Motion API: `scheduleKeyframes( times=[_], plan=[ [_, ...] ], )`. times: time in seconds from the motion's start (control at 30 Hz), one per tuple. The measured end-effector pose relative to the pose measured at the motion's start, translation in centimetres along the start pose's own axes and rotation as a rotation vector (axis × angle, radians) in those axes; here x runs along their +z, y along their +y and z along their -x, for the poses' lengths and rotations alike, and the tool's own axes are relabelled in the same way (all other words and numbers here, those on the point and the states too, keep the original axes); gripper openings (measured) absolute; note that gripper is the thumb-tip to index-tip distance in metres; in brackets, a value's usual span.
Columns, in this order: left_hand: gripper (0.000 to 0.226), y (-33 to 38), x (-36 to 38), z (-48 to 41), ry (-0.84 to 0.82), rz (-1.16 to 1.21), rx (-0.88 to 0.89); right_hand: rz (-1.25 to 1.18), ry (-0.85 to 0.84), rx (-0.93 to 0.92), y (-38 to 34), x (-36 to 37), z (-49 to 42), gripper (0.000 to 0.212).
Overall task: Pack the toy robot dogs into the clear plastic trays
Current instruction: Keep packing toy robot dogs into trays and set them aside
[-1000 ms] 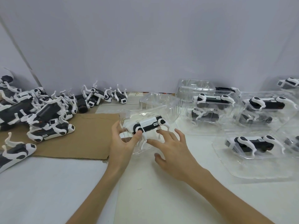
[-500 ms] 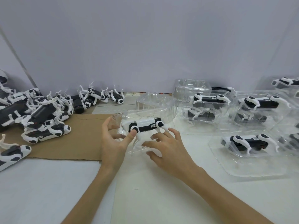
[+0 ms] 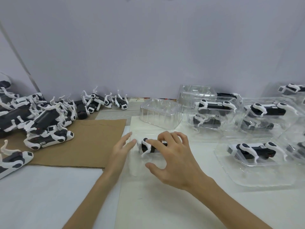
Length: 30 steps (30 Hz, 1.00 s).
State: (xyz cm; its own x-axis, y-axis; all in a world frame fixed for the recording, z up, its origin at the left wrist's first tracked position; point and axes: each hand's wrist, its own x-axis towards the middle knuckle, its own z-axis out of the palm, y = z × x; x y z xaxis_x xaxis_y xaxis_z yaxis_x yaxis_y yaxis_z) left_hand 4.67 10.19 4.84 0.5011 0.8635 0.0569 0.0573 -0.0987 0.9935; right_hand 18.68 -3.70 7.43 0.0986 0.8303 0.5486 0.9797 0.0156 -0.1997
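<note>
- the clear tray (image 3: 134, 169) no longer stands tilted in the left hand (image 3: 122, 151); it now lies flat on the desk (image 3: 49, 195), just right of the cardboard sheet (image 3: 89, 142).
- the toy robot dog (image 3: 146, 147) sits in that tray, on its side, head end toward the cardboard sheet. its rear half is hidden under the right hand (image 3: 176, 161).
- the left hand has let go: its thumb is off the dog, and its fingers (image 3: 127, 138) lie straight and spread at the tray's edge nearest the cardboard sheet, gripping nothing. whether they touch the plastic i cannot tell.
- the right hand has moved from the near side onto the dog. its fingers (image 3: 156, 143) curl over the body with the tips on it, and the thumb is spread toward the near edge.
- judgement: the dog is being seated into its moulded pocket, so this unit looks nearly done; how fully it is seated cannot be seen.
- a heap of loose dogs (image 3: 41, 123) lies on the far-left part of the cardboard sheet, so much packing remains.
- an upturned empty tray (image 3: 160, 113) stands beyond the sheet's far right corner, within easy reach for the following dog.
- the packed trays (image 3: 254, 151) stand well right of the cardboard sheet.
</note>
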Motion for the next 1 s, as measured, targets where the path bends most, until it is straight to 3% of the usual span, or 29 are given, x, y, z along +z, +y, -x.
scheduleKeyframes(
  times=[0.1, 0.2, 0.4, 0.63, 0.77, 0.87, 0.93, 1.0],
  plan=[
    [0.027, 0.0, 0.7, 0.5, -0.036, -0.098, 0.034, -0.006, -0.183, -0.017, -0.4, -0.1, 0.1, 0.07],
    [0.03, 0.2, 1.2, 0.8, -0.153, -0.021, 0.006, 0.063, -0.295, -0.034, -0.4, 0.5, 0.5, 0.071],
    [0.041, 0.4, 1.0, 0.9, -0.192, 0.115, -0.038, 0.094, -0.226, 0.118, 0.5, -0.2, 0.1, 0.052],
    [0.025, 0.6, 1.2, 1.0, -0.122, 0.038, 0.005, 0.138, -0.177, 0.331, 2.5, -1.9, -0.7, 0.037],
    [0.022, -0.2, 1.0, 1.0, -0.119, -0.293, 0.163, 0.148, -0.215, 0.415, 3.3, -2.1, -0.9, 0.025],
    [0.038, -1.6, 0.8, 0.8, -0.196, -0.737, 0.294, 0.133, -0.203, 0.419, 3.2, -1.9, -0.8, 0.026],
    [0.05, -2.6, 0.8, 0.5, -0.295, -1.009, 0.283, 0.1, -0.169, 0.43, 3.0, -2.0, -1.0, 0.027],
    [0.053, -3.0, 0.9, 0.3, -0.32, -1.082, 0.26, 0.064, -0.131, 0.436, 3.0, -2.4, -1.5, 0.03]
  ],
)
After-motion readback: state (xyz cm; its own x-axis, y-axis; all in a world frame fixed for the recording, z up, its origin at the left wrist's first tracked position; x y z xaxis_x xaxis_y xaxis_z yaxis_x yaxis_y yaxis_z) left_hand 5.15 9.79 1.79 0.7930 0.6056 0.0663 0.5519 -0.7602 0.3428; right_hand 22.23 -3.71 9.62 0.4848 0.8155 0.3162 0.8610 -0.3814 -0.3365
